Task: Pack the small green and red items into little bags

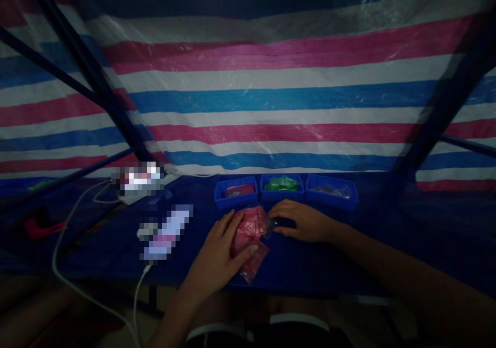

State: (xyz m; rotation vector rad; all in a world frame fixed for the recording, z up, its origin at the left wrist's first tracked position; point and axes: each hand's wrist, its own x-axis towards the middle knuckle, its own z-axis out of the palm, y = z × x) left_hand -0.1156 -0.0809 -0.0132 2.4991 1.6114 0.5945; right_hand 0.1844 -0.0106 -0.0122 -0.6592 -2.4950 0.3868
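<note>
My left hand [219, 255] lies over a stack of red plastic packets [251, 224], its fingers along the left side and its thumb across the front. One red packet sticks out toward the table's near edge. At the stack's right end, my right hand [296, 221] has its fingertips at a dark, clear plastic piece [270, 225]; its thumb and fingers curve around that piece. Just behind the hands stand three blue trays: a left tray [219, 202] with reddish packets, a middle tray [267, 195] with green packets, and a right tray [351, 201] with clear packets.
Left on the blue table [329, 265] lie a phone [170, 234] with a white cable [135, 296] and a white power strip [134, 195]. Blue frame poles [437, 110] stand before a striped tarp [271, 100]. A pink object [39, 228] lies far left.
</note>
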